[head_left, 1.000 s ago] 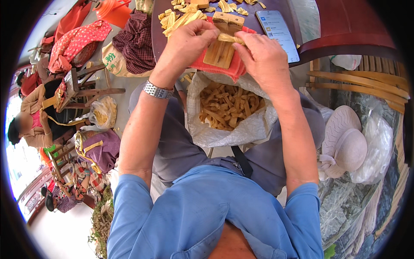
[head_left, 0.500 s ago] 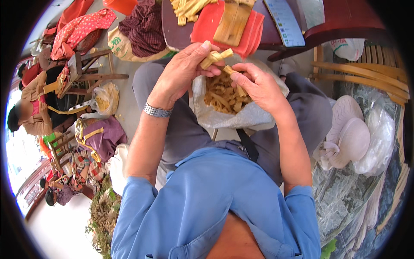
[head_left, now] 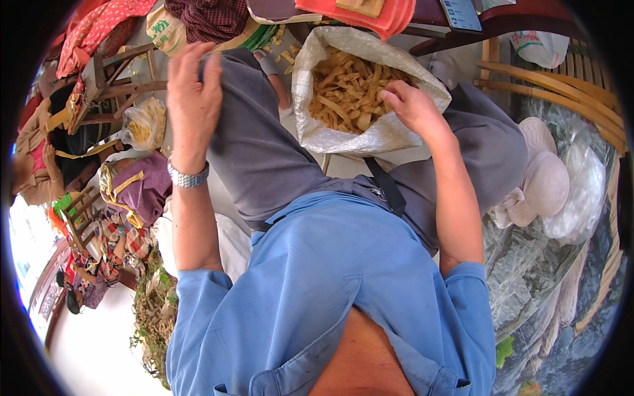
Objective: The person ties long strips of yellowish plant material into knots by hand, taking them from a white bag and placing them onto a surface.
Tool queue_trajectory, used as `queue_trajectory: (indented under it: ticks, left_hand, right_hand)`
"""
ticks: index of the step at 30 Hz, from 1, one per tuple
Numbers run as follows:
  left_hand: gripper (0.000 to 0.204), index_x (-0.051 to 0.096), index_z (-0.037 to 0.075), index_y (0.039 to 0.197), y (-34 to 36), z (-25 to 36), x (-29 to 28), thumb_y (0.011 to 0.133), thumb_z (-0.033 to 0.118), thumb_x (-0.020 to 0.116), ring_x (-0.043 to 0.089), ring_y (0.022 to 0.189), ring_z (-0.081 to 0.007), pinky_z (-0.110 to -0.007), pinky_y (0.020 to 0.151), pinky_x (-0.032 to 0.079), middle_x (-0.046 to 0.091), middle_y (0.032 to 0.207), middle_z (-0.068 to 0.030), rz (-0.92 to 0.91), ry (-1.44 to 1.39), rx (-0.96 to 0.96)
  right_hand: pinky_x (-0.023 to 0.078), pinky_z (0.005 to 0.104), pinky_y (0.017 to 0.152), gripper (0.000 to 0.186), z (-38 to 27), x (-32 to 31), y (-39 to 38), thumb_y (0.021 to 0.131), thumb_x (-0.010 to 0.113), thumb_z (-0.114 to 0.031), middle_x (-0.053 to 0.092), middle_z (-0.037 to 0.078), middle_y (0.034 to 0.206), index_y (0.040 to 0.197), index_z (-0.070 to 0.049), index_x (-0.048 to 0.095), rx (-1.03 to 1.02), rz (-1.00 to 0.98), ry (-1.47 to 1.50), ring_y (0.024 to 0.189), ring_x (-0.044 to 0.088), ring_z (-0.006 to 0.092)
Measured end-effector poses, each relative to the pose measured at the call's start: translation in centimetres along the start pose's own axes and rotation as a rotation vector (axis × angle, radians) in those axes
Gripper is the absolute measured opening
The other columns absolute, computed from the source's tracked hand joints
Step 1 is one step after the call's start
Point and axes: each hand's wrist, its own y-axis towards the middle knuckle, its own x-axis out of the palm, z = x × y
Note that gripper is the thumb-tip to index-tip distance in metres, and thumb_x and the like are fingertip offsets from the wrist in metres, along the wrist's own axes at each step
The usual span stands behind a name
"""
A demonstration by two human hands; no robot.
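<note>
A white woven sack, its mouth spread wide between my knees, holds a heap of short tan-yellow knotted strips. My right hand hangs over the sack's right side, fingers curled and thumb drawn in. Whatever it may hold is hidden. Out to the left, by my left knee, my left hand is raised with thumb and fingers apart and nothing visible in it. That wrist carries a metal-band watch.
Ahead is a dark red table edge with stacked red cloths, a wooden block and a phone. A pale hat lies right, beside clear plastic. A wooden stool and seated people are at left.
The strips held up between both hands have left my left hand, which has swung out left. My right hand has lowered over the sack. The view has tilted nearer, showing less table.
</note>
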Motion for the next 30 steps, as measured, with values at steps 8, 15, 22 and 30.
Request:
queue_trajectory:
  ticks: [8, 15, 22, 30]
  left_hand:
    - [0.013, 0.071, 0.011, 0.100, 0.0, -0.8, 0.8, 0.091, 0.020, 0.068, 0.065, 0.095, -0.0241, -0.038, 0.092, 0.044, 0.070, 0.092, -0.0031, -0.057, 0.014, 0.090]
    - [0.010, 0.072, 0.011, 0.096, 0.4, -1.7, 1.5, 0.089, 0.018, 0.071, 0.067, 0.088, -0.0218, -0.035, 0.085, 0.047, 0.070, 0.086, -0.0014, 0.033, -0.022, 0.090]
    - [0.011, 0.073, 0.010, 0.098, 0.2, -1.7, 1.2, 0.090, 0.017, 0.070, 0.067, 0.083, -0.0216, -0.033, 0.083, 0.048, 0.070, 0.080, -0.0017, 0.042, -0.025, 0.019]
    - [0.014, 0.073, 0.012, 0.099, 0.2, -1.1, 1.4, 0.092, 0.023, 0.067, 0.067, 0.085, -0.0219, -0.035, 0.085, 0.046, 0.070, 0.079, -0.0018, 0.012, -0.071, 0.028]
  right_hand:
    - [0.049, 0.0491, 0.091, 0.037, 1.4, 7.3, 5.2, 0.096, 0.055, -0.032, 0.068, 0.025, 0.108, 0.115, -0.002, 0.064, 0.000, -0.317, -0.183, 0.106, 0.064, 0.0419]
    - [0.050, 0.0464, 0.091, 0.048, 2.6, 16.1, 7.0, 0.090, 0.064, -0.040, 0.067, 0.023, 0.113, 0.122, -0.005, 0.064, -0.094, -0.348, -0.149, 0.106, 0.063, 0.0418]
    - [0.049, 0.0481, 0.087, 0.038, -1.1, 13.5, 6.0, 0.096, 0.056, -0.037, 0.068, 0.023, 0.107, 0.115, -0.005, 0.064, -0.135, -0.497, -0.113, 0.101, 0.064, 0.0418]
    - [0.048, 0.0337, 0.071, 0.040, -4.9, 1.9, 1.1, 0.099, 0.059, -0.042, 0.064, 0.012, 0.079, 0.096, -0.003, 0.067, -0.017, 0.007, 0.350, 0.073, 0.059, 0.0208]
